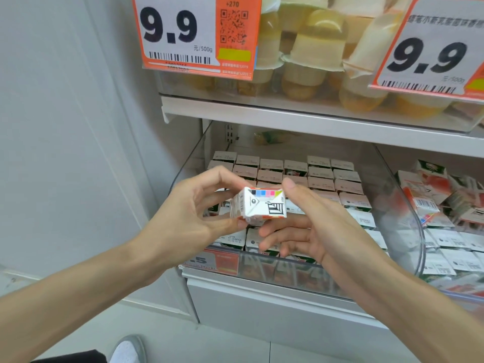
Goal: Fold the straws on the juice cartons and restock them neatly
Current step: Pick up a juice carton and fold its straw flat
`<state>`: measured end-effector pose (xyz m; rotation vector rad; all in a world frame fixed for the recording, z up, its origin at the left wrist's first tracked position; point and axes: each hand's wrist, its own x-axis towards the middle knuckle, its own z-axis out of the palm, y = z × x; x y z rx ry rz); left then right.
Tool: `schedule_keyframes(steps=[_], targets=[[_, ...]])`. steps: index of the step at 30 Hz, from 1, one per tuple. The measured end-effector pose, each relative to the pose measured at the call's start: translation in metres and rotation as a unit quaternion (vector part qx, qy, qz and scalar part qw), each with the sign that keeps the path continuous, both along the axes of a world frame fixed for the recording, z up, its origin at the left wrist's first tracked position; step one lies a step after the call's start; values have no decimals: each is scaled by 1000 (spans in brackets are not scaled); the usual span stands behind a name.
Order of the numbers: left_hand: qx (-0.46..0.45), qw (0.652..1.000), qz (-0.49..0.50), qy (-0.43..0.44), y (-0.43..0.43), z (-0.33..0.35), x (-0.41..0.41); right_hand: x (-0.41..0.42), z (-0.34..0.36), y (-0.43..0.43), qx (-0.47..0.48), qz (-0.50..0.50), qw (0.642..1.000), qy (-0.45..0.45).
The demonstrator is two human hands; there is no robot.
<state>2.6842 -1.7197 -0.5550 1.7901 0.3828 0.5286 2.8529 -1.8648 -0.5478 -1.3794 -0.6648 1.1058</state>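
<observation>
Head — carton (258, 205) in left grip (183, 216)

an orange 9.9 price tag (180, 32) hangs before pale jelly cups (314, 51) on the upper shelf (262, 115).

I get bright, even, almost shadowless shop light from above, wide-angle bowing along the long white shelf edge (288, 119), pale glare on the clear curved plastic bin wall (416, 224), and softness over the orange-framed paper price card (432, 48) at upper right.
</observation>
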Motion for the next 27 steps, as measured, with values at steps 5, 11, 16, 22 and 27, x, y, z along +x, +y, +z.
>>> schedule_keyframes(steps=[5,11,16,22,27], targets=[[15,1000,9,2,-3,-1,2,3,1,1,13,-13,1000,23],[-73,987,125,62,-3,2,6,9,1,-1,55,-40,997,26],[-267,955,96,85,-4,7,11,6,0,-3,44,-27,999,0],[-284,949,24,136,-2,6,12,2,-1,-4,32,-16,999,-31],[-236,965,51,100,-3,5,10,4,-5,-4,-18,-6,999,-48]])
